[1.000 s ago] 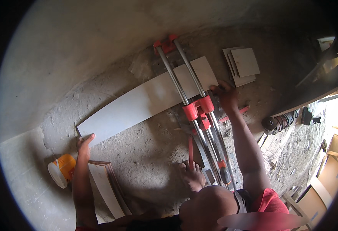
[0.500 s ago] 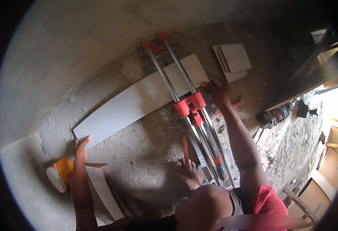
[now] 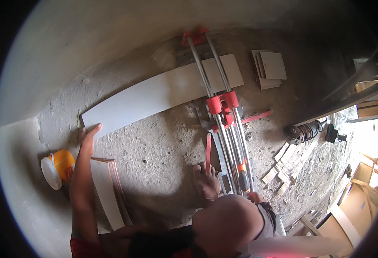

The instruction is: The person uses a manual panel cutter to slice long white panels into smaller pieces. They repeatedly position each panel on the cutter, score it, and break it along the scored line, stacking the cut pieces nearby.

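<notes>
A long pale tile (image 3: 154, 94) lies slantwise on the dusty floor, its right part under the twin rails of a red and silver manual tile cutter (image 3: 223, 103). My left hand (image 3: 87, 137) grips the tile's left end, thumb on top and the other fingers at the edge. Beside the lower end of the cutter's grey and orange handle (image 3: 244, 179) is my right hand (image 3: 254, 198). My bent knee hides most of it, so its grip does not show. My bare foot (image 3: 207, 182) rests by the cutter's red side arm (image 3: 208, 148).
Several cut tile pieces (image 3: 271, 66) are stacked beyond the cutter. Narrow offcuts (image 3: 285, 161) lie to the right, near a corded power tool (image 3: 303, 131). At left are a yellow bucket (image 3: 63, 165) with a white lid and more long tiles (image 3: 105, 185) leaning together. A wall curves behind.
My right hand has left the tile's right end and come back to the cutter's handle. My left hand stays on the tile's left end. The view has shifted slightly.
</notes>
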Available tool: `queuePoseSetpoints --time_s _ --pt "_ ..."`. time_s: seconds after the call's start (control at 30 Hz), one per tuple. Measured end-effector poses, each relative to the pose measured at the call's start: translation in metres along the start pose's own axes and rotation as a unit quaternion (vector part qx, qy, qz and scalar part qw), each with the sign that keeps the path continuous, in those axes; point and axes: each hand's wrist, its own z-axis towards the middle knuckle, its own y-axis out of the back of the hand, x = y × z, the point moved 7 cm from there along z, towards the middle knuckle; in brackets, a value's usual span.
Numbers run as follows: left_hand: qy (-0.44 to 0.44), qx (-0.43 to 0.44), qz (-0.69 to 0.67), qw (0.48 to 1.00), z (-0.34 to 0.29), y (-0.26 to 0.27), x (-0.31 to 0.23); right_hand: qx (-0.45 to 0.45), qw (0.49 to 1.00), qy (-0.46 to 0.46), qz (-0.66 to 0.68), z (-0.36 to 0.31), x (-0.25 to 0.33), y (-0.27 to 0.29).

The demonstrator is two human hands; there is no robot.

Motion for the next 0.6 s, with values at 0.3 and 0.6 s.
queuePoseSetpoints --time_s 0.3,0.6 --pt "-0.028 0.018 -0.001 0.999 0.001 -0.002 -0.004 -0.088 0.99 0.097 0.054 0.005 0.015 -0.018" --pt "-0.012 -0.007 0.004 1.0 0.002 0.002 0.005 -0.108 0.971 0.211 0.037 -0.018 0.107 0.007"
